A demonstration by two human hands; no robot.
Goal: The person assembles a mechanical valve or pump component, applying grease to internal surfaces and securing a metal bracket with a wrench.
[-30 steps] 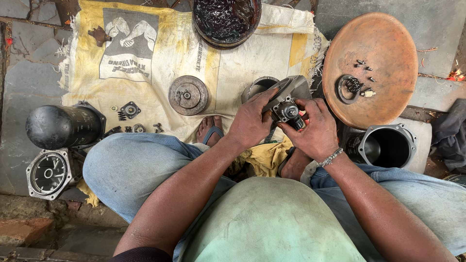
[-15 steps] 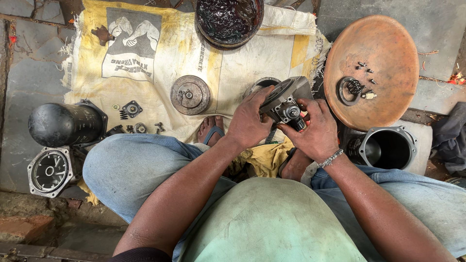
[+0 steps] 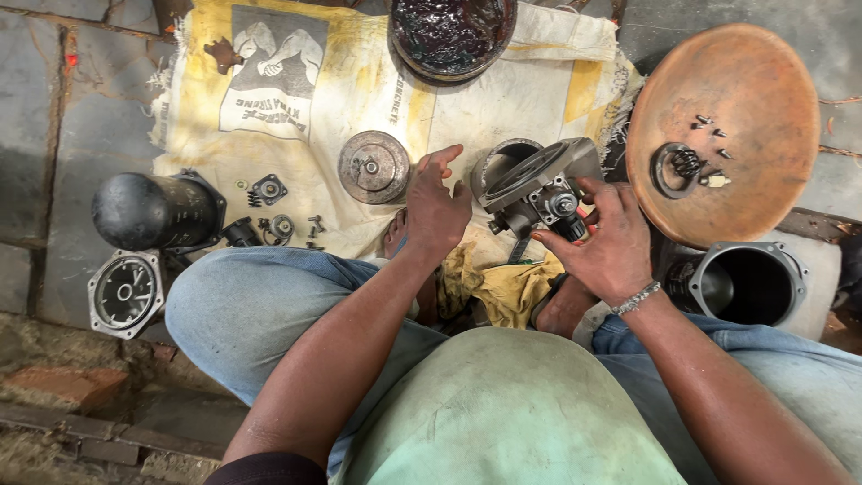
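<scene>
I sit on the ground with a grey metal pump housing [image 3: 537, 184] in front of my knees. My right hand [image 3: 603, 241] grips its lower fitting, fingers wrapped around the small black and silver parts. Just left of the housing, my left hand [image 3: 436, 207] hovers with its fingers spread, touching nothing. A round grey pulley disc [image 3: 373, 166] lies on the cloth sack [image 3: 296, 108] beside my left hand. Small bolts and washers [image 3: 274, 211] are scattered on the sack's left part.
A bowl of dark grease [image 3: 452, 31] stands at the top. An orange round lid [image 3: 723, 126] at the right holds a ring, spring and screws. A black cylinder [image 3: 153, 211] and a round cover plate [image 3: 126, 292] lie at left; an open metal casing [image 3: 750, 283] at right.
My left hand has let go of the housing and moved left, opening its fingers. The right hand still holds the housing, which has tilted a little.
</scene>
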